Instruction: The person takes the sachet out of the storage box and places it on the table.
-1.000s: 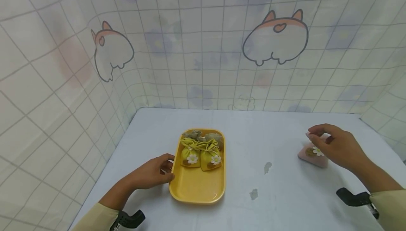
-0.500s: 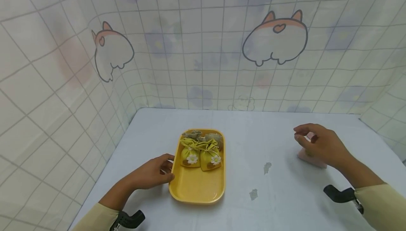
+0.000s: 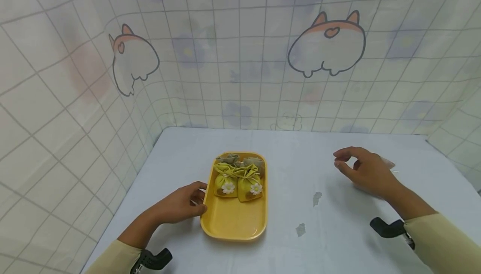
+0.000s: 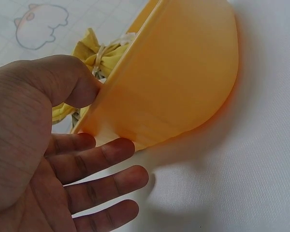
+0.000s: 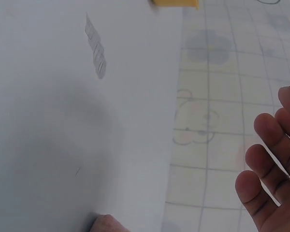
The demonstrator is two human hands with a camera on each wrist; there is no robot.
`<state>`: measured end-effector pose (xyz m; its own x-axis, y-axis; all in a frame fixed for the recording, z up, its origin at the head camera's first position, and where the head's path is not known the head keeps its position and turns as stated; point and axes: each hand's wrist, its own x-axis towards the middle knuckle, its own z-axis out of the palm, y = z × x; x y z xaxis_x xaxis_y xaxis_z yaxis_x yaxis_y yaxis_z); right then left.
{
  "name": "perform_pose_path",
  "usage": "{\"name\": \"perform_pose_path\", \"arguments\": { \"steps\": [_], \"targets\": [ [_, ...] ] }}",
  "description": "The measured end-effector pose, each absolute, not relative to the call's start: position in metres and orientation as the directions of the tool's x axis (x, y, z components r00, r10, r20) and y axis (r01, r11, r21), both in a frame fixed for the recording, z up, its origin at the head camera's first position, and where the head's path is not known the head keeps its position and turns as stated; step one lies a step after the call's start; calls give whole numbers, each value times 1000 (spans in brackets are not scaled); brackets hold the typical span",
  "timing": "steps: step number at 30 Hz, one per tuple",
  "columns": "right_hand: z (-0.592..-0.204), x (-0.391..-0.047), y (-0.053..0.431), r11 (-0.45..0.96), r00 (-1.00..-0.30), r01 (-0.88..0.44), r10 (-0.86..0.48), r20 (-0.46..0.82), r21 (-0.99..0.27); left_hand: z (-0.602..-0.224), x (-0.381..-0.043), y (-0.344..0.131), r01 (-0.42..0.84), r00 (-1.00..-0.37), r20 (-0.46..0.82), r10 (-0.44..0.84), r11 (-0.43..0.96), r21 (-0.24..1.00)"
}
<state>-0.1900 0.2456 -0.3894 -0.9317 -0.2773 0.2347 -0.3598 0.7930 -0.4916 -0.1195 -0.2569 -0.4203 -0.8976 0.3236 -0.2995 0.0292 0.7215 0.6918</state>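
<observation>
Gridded cloth point(image 3: 255, 73) backs the table point(image 3: 293, 161); at six o'clock, I see a relaxed left hand point(image 3: 177, 207) touching a glossy tray point(image 3: 233, 220) (puckered pouches point(image 3: 249, 187) inside); at four, a loose, empty right hand point(image 3: 367, 173) half-hides a pink pouch point(image 3: 388, 163).

White tabletop point(image 3: 293, 173), pale and smooth-looking. A yellow tray point(image 3: 234, 221) sits left of its middle; two small, irregular grey patches point(image 3: 317, 199) show right of the tray, and farther right is a pink pouch point(image 3: 388, 163), mostly hidden.
</observation>
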Motion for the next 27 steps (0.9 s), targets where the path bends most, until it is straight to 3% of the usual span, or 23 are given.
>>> {"name": "perform_pose_path", "arguments": {
  "steps": [27],
  "targets": [
    [-398,-197,208,728,-903,-429,-352,246,-534,-421,-118,-258,33,-895,-292,336,704,709]
  ]
}}
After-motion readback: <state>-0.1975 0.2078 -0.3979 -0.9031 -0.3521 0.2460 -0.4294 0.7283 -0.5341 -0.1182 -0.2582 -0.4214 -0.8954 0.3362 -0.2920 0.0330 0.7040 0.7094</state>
